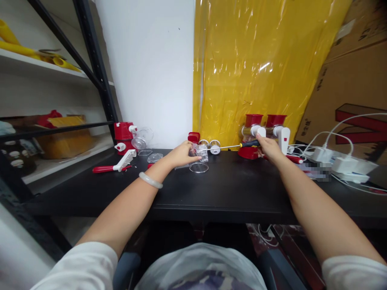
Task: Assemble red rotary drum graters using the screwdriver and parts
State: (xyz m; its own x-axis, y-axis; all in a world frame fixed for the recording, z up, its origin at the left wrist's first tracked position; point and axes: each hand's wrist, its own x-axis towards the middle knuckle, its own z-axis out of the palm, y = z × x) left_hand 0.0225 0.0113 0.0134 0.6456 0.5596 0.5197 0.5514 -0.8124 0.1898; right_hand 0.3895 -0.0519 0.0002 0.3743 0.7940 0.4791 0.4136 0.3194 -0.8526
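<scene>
My right hand is closed around the dark blue and yellow handle of a screwdriver. Its thin shaft points left, and the tip reaches a clear plastic part. That part is gripped in my left hand, whose fingers partly cover it; its exact kind cannot be made out. On the black table just below lies a clear round ring. Behind my left hand are a small red cup-like piece and metal drums. Two red and white rotary graters stand behind my right hand.
On the left of the black table are red housings, a red-handled white crank and clear parts. White chargers and cables crowd the right. A metal shelf and a cardboard box flank the table.
</scene>
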